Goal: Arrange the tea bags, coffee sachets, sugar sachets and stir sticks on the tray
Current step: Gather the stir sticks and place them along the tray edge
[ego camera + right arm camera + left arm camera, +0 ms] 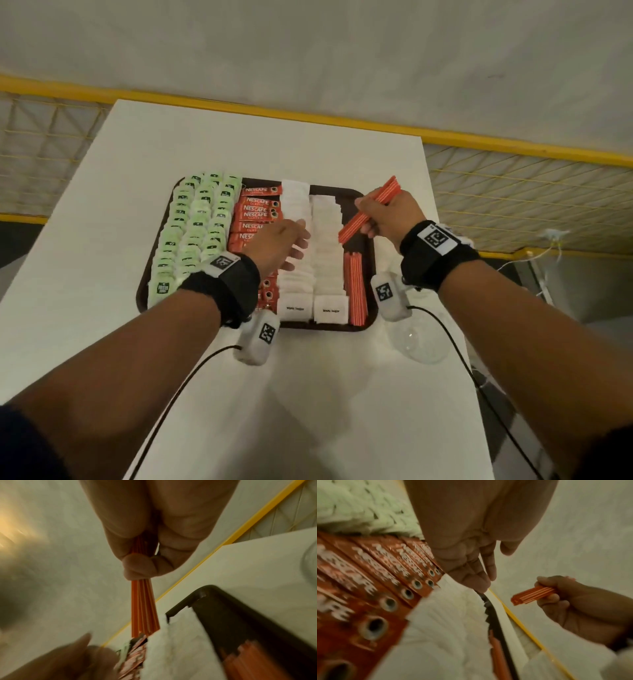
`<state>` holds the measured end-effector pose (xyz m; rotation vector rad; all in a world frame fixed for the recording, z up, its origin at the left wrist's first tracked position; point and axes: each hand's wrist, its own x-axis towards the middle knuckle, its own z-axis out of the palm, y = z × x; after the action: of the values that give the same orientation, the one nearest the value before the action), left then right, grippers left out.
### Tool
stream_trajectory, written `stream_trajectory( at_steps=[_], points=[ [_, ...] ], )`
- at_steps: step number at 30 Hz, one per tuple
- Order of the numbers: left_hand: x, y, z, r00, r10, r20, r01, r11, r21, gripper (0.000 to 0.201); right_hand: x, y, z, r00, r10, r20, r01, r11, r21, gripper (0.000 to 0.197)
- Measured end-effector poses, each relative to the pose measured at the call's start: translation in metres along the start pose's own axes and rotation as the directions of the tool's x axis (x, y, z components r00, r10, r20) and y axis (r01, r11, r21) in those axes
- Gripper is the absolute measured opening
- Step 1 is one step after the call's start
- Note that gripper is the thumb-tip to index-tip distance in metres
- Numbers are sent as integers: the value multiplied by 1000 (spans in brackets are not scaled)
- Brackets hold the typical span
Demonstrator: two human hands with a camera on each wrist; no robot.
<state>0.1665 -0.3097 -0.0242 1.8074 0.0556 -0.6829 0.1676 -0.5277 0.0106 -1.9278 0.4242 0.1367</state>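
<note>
A dark brown tray (pixel 371 274) on the white table holds green tea bags (pixel 191 233) at the left, red coffee sachets (pixel 255 214) beside them, then two rows of white sugar sachets (pixel 327 246). Orange stir sticks (pixel 356 291) lie along the tray's right side. My right hand (pixel 383 214) grips a bundle of orange stir sticks (pixel 370 209) (pixel 534 595) (pixel 144 608), held slanted above the tray's far right corner. My left hand (pixel 284 245) hovers with relaxed fingers (pixel 471 574) over the coffee and sugar rows, holding nothing.
A clear plastic cup (pixel 421 342) lies on the table near the tray's front right corner. The table (pixel 102 274) ends at a yellow rail (pixel 308 116) with mesh fencing behind. Cables run from both wrist cameras.
</note>
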Motion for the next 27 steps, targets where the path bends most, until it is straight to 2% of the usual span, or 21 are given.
stream_trajectory(
  at_steps=[2,4,6,9,12,17,21,27],
  points=[
    [-5,-15,-2,993,108,43,-116,943,313,24,22,8,-8,998,56,-19,-58,989,-139,16],
    [-12,-30,-2,976,143,165,-212,803,558,16,42,15,-10,993,104,-47,-112,961,-252,22],
    [-22,-40,0,954,100,284,-275,674,686,13,58,21,-8,986,152,-64,-164,928,-335,26],
    [-34,-52,4,926,44,376,-342,526,779,20,73,29,2,976,212,-47,-212,885,-415,24],
    [-39,-60,7,928,9,372,-328,496,804,22,81,33,12,970,242,-17,-222,856,-466,20],
    [-39,-66,7,934,40,354,-327,488,809,20,91,38,22,962,272,21,-221,822,-524,31],
    [-38,-68,6,925,57,376,-355,484,800,20,91,35,26,965,260,27,-190,770,-609,30],
    [-38,-70,5,918,60,391,-368,494,788,19,91,33,29,970,242,7,-167,691,-703,39]
  ],
)
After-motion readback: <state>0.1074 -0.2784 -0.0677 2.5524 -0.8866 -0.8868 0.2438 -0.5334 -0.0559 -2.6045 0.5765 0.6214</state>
